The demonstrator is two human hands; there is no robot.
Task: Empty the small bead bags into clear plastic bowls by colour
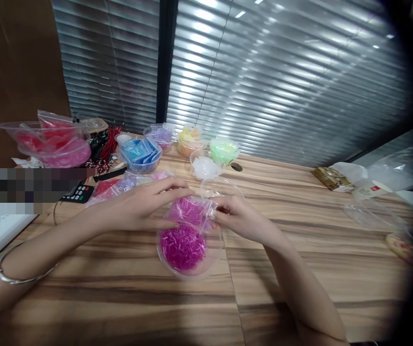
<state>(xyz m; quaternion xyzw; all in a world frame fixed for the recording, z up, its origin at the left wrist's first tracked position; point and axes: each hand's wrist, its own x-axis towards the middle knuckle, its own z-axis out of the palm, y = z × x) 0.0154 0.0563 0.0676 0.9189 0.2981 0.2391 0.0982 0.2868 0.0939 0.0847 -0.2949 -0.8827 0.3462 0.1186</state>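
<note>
A clear plastic bag of pink-purple strips (189, 211) lies over the far rim of a round clear bowl (212, 262). My right hand (240, 218) pinches the bag's right end, its fingers closed on the plastic. My left hand (149, 204) rests at the bag's left side with fingers stretched out and apart, the fingertips on or close to it. In the bowl sits a heap of loose magenta strips (183, 247). Just behind the bag stands another clear round container (233, 185), partly hidden by my right hand.
Tubs with blue packets (139, 154), purple (160, 137), yellow-orange (191, 141), green (224, 150) and white contents (206, 167) stand toward the window blinds. Small filled bags (109, 188) lie left, near a card terminal (78, 193). A gold packet (332, 179) lies right.
</note>
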